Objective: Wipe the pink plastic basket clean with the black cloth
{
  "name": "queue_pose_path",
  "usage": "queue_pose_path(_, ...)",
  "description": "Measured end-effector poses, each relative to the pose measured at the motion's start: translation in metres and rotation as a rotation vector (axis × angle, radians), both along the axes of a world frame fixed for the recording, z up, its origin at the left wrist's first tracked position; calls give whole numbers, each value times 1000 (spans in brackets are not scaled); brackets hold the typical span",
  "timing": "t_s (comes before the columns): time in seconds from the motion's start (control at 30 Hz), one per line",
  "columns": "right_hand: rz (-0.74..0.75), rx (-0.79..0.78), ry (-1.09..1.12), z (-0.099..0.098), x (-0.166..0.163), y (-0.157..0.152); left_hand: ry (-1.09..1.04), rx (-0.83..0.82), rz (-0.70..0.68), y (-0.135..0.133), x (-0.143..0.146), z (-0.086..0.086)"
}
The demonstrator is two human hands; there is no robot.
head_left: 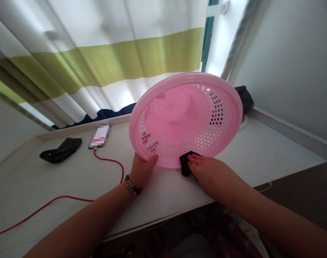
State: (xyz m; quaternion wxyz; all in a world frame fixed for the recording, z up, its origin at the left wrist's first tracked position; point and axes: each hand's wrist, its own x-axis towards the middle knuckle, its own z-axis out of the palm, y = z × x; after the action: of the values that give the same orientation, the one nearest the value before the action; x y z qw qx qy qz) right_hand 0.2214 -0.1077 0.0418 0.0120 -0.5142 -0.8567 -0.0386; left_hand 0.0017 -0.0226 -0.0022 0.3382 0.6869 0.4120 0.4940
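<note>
We judge this to be a home; which room, we cannot tell. We note a cloth curtain [142, 57] in white and green bands hanging before a window [207, 43], with daylight coming through. We observe plain pale walls [292, 64] and a white tabletop [158, 200] fitted against them below the curtain. On it we record a phone [100, 135] joined to a red cable [115, 161], and above it a pink plastic basket [176, 132] of household type.

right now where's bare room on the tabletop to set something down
Bare tabletop lies between the pink basket and right wall, and between the black pouch and red cable. Crowded: basket's near rim, with left grip, right grip, black cloth.
</note>
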Motion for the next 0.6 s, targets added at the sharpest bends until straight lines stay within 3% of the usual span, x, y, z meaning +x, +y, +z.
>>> queue_pose_path(0.2,-21,-6,13,-6,-22,1,13,34,38,-1,1,-1)
queue_pose_path(0.4,119,86,190,-23,-50,-1,48,-10,108,1,4,-1)
queue_pose_path(0.6,77,55,287,-22,-46,4,45,-29,122,2,3,-2)
